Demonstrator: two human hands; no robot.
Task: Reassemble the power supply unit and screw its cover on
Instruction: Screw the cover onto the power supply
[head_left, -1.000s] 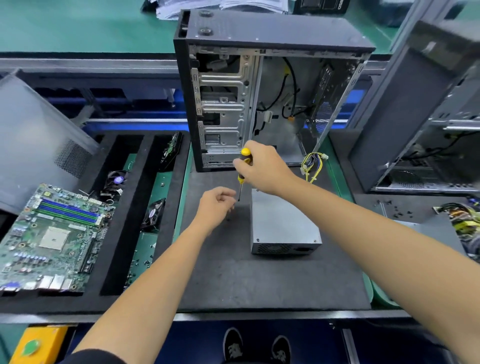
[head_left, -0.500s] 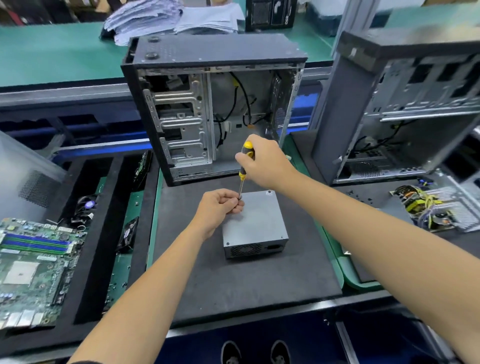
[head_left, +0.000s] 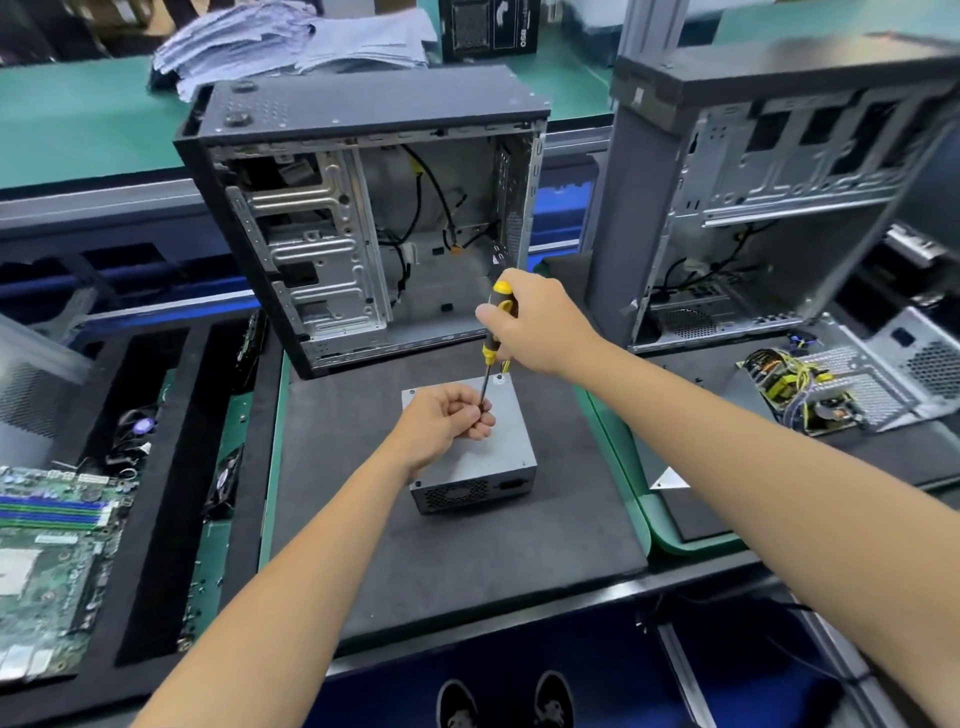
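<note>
Head view showing the screwdriver (head_left: 494, 332) being held nearly upright over the power supply (head_left: 475, 447), handle up and slightly away, thin shaft slanting down toward the body. Gripping the yellow and black handle with the right hand (head_left: 540, 325), fingers wrapped round it, thumb lying along the near side. Pinching the lower end of the shaft with the left hand (head_left: 444, 423), thumb and forefinger closed at the tip, other fingers curled beneath; whether a screw is sitting between those fingertips cannot be told. Hovering over the flat top of the cover, left hand nearer the body and lower, right hand farther and higher, so the tool's long axis is running from the far side of the box down toward its middle. Lying on the dark mat (head_left: 467, 561), just in front of the open computer case (head_left: 363, 223), the power supply is looking like a plain grey metal box, cover already seated, grille and socket facing the body. Showing a screw hole at the far right corner (head_left: 500, 379), just right of the shaft; probably the tip needing to go there, or to another corner.
</note>
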